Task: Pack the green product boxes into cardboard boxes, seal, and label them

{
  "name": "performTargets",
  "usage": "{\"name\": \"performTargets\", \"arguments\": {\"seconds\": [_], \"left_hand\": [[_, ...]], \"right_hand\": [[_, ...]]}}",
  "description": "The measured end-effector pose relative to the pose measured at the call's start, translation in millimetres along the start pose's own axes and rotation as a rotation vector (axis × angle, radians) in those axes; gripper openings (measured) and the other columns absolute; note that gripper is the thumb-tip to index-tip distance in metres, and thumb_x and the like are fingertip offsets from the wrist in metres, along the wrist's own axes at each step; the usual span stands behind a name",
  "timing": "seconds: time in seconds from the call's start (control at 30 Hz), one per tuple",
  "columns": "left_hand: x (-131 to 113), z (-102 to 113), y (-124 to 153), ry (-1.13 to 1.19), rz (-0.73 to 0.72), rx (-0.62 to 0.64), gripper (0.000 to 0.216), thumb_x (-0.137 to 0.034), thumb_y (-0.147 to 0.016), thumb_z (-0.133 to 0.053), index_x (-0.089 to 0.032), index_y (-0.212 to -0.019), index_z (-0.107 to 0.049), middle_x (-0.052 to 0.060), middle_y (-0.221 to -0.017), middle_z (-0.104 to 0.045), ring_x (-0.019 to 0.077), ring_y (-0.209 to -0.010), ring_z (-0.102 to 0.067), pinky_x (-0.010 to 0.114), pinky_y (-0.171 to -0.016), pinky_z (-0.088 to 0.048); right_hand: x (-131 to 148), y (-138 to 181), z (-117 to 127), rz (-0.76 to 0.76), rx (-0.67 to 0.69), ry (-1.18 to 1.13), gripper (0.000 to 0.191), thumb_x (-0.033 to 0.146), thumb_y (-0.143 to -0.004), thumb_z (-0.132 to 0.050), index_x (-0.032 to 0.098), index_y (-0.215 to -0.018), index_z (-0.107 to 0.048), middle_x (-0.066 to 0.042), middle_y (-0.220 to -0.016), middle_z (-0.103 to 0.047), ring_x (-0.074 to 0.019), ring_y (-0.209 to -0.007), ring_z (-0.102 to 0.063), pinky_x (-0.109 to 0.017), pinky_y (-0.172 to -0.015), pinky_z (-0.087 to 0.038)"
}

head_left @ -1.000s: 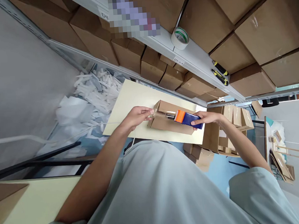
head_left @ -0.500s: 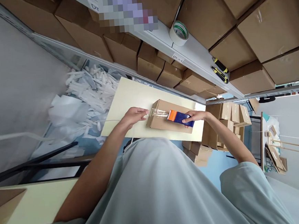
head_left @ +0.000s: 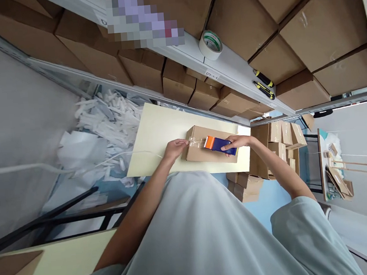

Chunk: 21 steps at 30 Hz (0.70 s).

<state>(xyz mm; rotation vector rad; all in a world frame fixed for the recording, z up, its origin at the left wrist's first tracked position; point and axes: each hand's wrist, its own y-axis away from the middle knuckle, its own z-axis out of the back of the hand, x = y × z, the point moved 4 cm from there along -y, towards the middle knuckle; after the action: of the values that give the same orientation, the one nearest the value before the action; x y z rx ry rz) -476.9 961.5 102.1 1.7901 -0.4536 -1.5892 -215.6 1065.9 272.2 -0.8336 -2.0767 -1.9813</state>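
Note:
A long brown cardboard box [head_left: 197, 153] lies on the pale yellow tabletop [head_left: 153, 131]. My right hand [head_left: 233, 144] grips a blue and orange tape dispenser [head_left: 220, 146], held low over the box's top. Shiny clear packing tape [head_left: 197, 142] runs from the dispenser's orange end to the left end of the box. There my left hand [head_left: 175, 149] has its fingertips pinched together at the end of the tape, right against the box's left edge. The fingertips are small in view, and the tape's very end is hard to make out.
Above the table, a shelf holds a tape roll [head_left: 211, 45], two yellow-black utility knives [head_left: 263, 84] and many cardboard boxes [head_left: 179, 82]. White packing scraps [head_left: 112, 117] heap at the left, crossed by a white cable [head_left: 130, 152]. More cartons [head_left: 277, 136] stand right of the table.
My left hand has moved right, bringing the tape's end up to the box's left edge. The dispenser in my right hand has hardly shifted. The whole view has tilted slightly.

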Motion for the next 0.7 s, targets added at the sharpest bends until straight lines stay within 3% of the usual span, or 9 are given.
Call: {"name": "performTargets", "arguments": {"seconds": [0.1, 0.2, 0.27, 0.47, 0.7], "left_hand": [[-3, 12, 9, -0.180, -0.103, -0.159, 0.064, -0.042, -0.068, -0.092, -0.018, -0.126, -0.077, 0.012, -0.105, -0.083, 0.0290, -0.094, -0.077, 0.040, -0.094, -0.059], [-14, 9, 26, -0.309, -0.258, -0.199, 0.033, -0.039, -0.089, -0.076, -0.022, -0.116, -0.080, 0.011, -0.112, -0.083, 0.0288, -0.094, -0.078, 0.041, -0.099, -0.057], [-21, -5, 40, -0.334, -0.349, -0.172, 0.026, -0.042, -0.097, -0.068, -0.022, -0.106, -0.081, 0.011, -0.115, -0.082, 0.0278, -0.091, -0.077, 0.039, -0.096, -0.057], [-28, -43, 59, -0.290, -0.402, -0.289, 0.035, -0.042, -0.092, -0.078, -0.018, -0.117, -0.076, 0.014, -0.120, -0.072, 0.0253, -0.089, -0.071, 0.041, -0.097, -0.056], [-21, -51, 48, -0.182, -0.368, -0.373, 0.021, -0.031, -0.092, -0.075, -0.020, -0.109, -0.075, 0.008, -0.114, -0.071, 0.0169, -0.073, -0.060, 0.037, -0.090, -0.055]], "right_hand": [[-5, -2, -3, -0.008, 0.007, -0.027, 0.070, 0.077, -0.069, -0.095, 0.014, -0.087, -0.073, -0.007, -0.079, -0.080, -0.0152, -0.069, -0.071, -0.028, -0.072, -0.058], [-10, -3, -6, -0.003, -0.003, -0.058, 0.070, 0.077, -0.068, -0.096, 0.014, -0.088, -0.071, -0.007, -0.080, -0.080, -0.0149, -0.069, -0.072, -0.028, -0.073, -0.059], [-14, -4, -7, 0.000, -0.011, -0.074, 0.070, 0.076, -0.068, -0.096, 0.015, -0.089, -0.070, -0.007, -0.081, -0.080, -0.0148, -0.069, -0.072, -0.027, -0.073, -0.058], [-18, -2, -12, 0.014, -0.023, -0.063, 0.069, 0.076, -0.068, -0.095, 0.015, -0.090, -0.071, -0.007, -0.082, -0.080, -0.0164, -0.072, -0.073, -0.028, -0.073, -0.057], [-7, -2, -8, 0.060, 0.040, 0.015, 0.064, 0.075, -0.072, -0.093, 0.015, -0.082, -0.073, -0.006, -0.078, -0.080, -0.0171, -0.071, -0.072, -0.029, -0.075, -0.056]]}}
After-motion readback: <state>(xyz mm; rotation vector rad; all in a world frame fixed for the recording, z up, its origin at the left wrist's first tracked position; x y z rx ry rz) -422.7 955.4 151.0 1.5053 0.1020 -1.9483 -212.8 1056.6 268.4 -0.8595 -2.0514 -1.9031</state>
